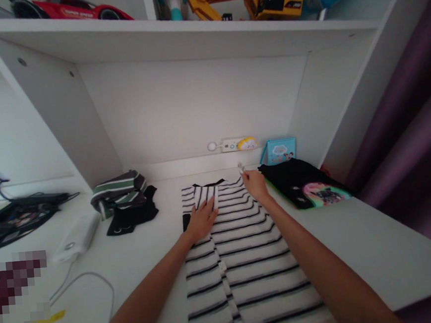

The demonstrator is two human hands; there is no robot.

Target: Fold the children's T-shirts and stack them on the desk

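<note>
A white shirt with black stripes (253, 258) lies stretched out on the white desk, its collar end toward the back wall. The left side is folded inward in a long strip running down the shirt. My left hand (203, 221) rests flat on that strip near the collar, fingers extended. At the shirt's upper right, my right hand (254, 186) pinches a bit of the cloth, and a small white piece sticks out beyond its fingers. My right forearm covers part of the shirt's right edge.
Black folded clothing with a colourful print (307, 184) sits at right, below a blue desk calendar (282, 150). Green-striped cloth (122, 188) lies on black cloth at left, near a white corded device (76, 239). A shelf (191, 39) with toys overhangs the desk.
</note>
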